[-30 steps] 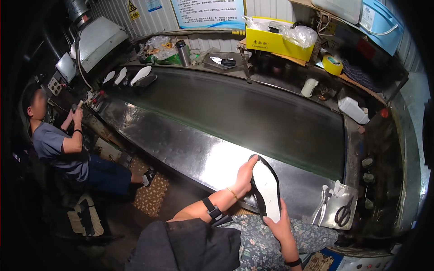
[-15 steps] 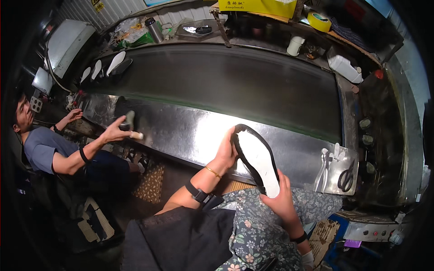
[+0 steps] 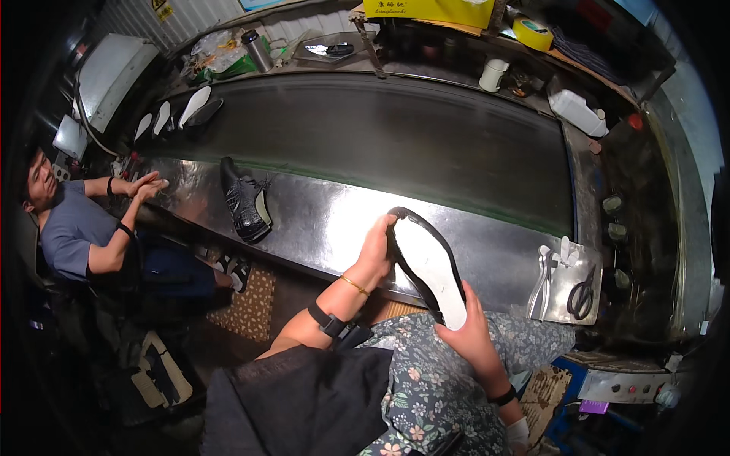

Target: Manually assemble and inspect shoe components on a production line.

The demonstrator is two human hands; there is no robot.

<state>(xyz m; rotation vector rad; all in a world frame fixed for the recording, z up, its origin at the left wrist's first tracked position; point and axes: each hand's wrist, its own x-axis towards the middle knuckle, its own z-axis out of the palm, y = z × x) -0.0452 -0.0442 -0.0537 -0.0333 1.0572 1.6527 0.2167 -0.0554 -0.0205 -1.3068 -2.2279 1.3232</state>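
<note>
Shoe part (image 3: 432,262), black-rimmed with a white flat face turned up, is held tilted in front of the person, over the near edge of the metal worktop (image 3: 490,266). The left hand (image 3: 377,247) grasps its upper left edge; the grip of the right hand (image 3: 470,334) is closed around its lower end, thumb by the white face. To the right on the worktop, a metal sheet (image 3: 595,266) carries black scissors (image 3: 582,292) and a pair of pliers (image 3: 539,285). Farther left, a black shoe (image 3: 247,201) lies on the worktop, near a co-worker (image 3: 76,228) whose hands are together. Behind runs a dark belt (image 3: 365,129), with white-faced pieces (image 3: 195,105) at its left end. Beyond it, a shallow tray (image 3: 312,58) holds a dark object and something shiny. Left of the tray stand a steel flask (image 3: 257,52) and a plastic bag (image 3: 217,55) with mixed contents I cannot make out. Right of the tray are a white cup (image 3: 493,76) and a white jug (image 3: 574,112), their insides hidden. A yellow box (image 3: 430,11) is cut off by the top edge, its contents out of view.
</note>
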